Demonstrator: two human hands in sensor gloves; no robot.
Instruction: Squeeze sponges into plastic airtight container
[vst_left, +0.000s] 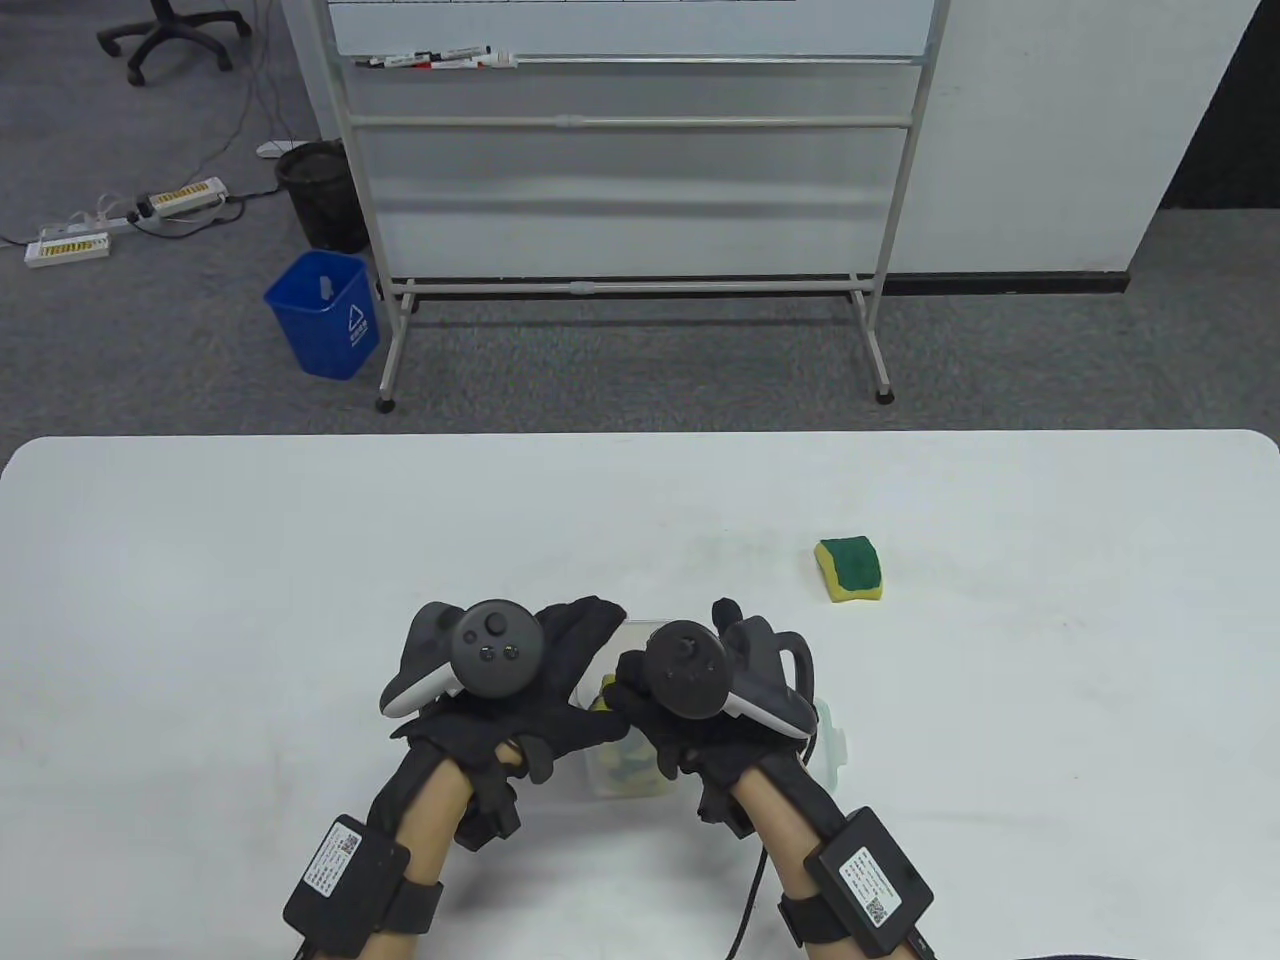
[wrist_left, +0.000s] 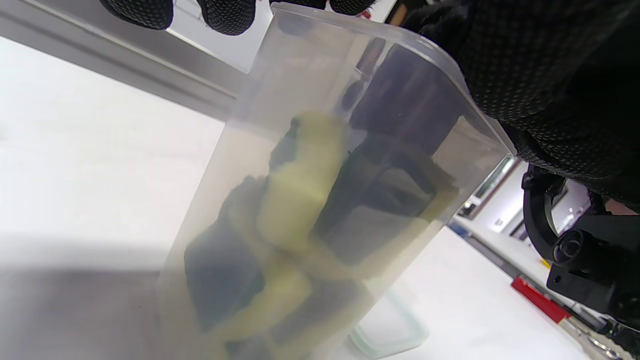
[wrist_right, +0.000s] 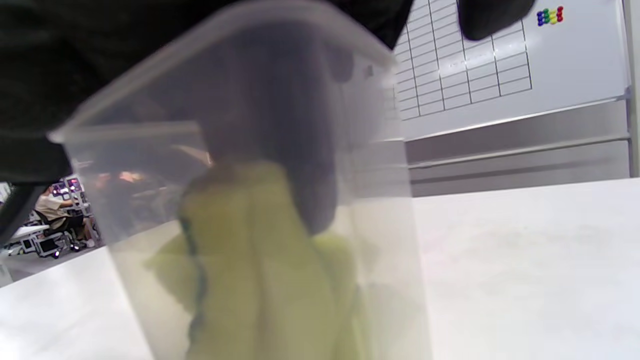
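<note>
A clear plastic container (vst_left: 620, 778) stands near the table's front edge between both hands. My left hand (vst_left: 570, 650) grips its left wall and rim; its fingertips (wrist_left: 225, 15) show above the container (wrist_left: 235, 150) in the left wrist view. My right hand (vst_left: 632, 692) reaches into the open top and presses a yellow-green sponge (wrist_right: 250, 280) down; a dark finger (wrist_right: 300, 150) shows through the wall (wrist_right: 385, 210). Several sponges (wrist_left: 300, 200) are packed inside. One more yellow-green sponge (vst_left: 850, 568) lies loose on the table to the right.
The container's lid (vst_left: 836, 745) lies flat on the table under my right hand and also shows in the left wrist view (wrist_left: 395, 330). A whiteboard stand (vst_left: 630, 280) and a blue bin (vst_left: 325, 312) stand on the floor beyond the table.
</note>
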